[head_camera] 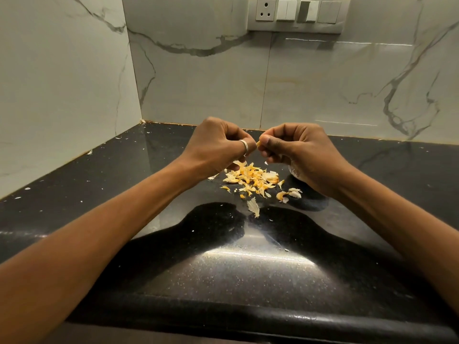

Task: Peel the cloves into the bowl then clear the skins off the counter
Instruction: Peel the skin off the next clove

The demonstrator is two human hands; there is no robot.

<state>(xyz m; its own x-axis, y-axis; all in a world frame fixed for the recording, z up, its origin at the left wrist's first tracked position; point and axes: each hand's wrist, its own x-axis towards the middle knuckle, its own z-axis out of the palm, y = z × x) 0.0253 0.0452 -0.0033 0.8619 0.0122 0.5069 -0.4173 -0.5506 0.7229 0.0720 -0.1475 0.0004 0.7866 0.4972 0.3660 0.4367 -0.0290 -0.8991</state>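
Two bare hands are working close together above a black speckled desk (pixel 223 264). The right hand (pixel 300 155) is curling its fingers and pinching a small yellowish clove (pixel 258 144) between thumb and fingertips. The left hand (pixel 218 142), wearing a ring (pixel 244 146), is curling as well and is meeting the clove from the other side; its fingertips are mostly hidden, so the exact grip is hard to tell. The clove is being held in the air, between the two hands and above the skins.

A loose heap of yellow and pale skins (pixel 250 178) is lying on the desk just below the hands, with a few stray pieces lying nearer the person. A pale patterned object (pixel 295 173) is showing under the right hand; whether it is the bowl cannot be told. A marble-patterned wall (pixel 198 78) is standing behind the desk, carrying a switch panel (pixel 296 13).
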